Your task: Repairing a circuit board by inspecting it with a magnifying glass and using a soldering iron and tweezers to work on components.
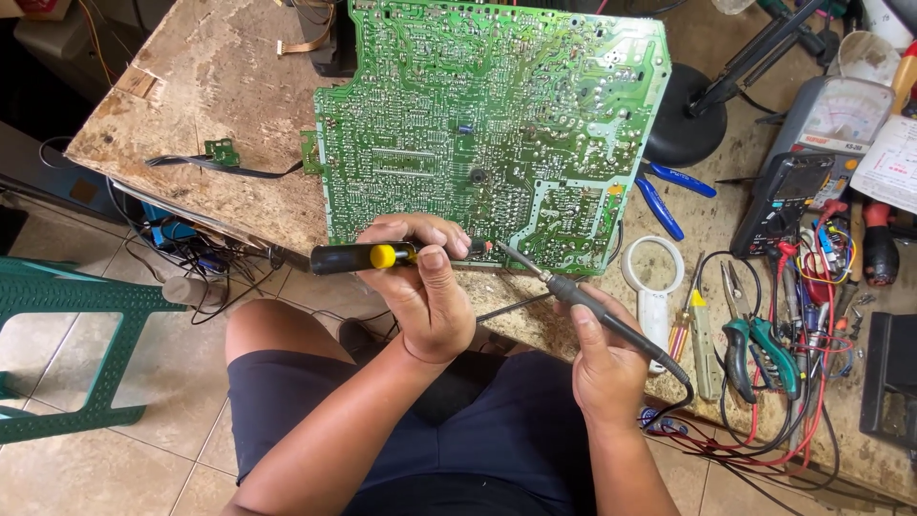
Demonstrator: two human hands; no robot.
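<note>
Soldering iron (611,320) in right hand (607,368), tip at circuit board (487,124)

Left hand (425,287) and right hand (607,368) both fisted (forearms converging).

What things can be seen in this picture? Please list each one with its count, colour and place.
circuit board: 1, green, on the table centre
desoldering pump: 1, black and yellow, in left hand
soldering iron: 1, black, in right hand, tip at board's lower edge
magnifying glass: 1, white, right of board
pliers: 1, blue handles, right of board
multimeter: 1, dark, table right
cutters: 1, green handles, table right
table: 1, worn brown
stool: 1, green, floor left
left hand: 1
right hand: 1
</note>
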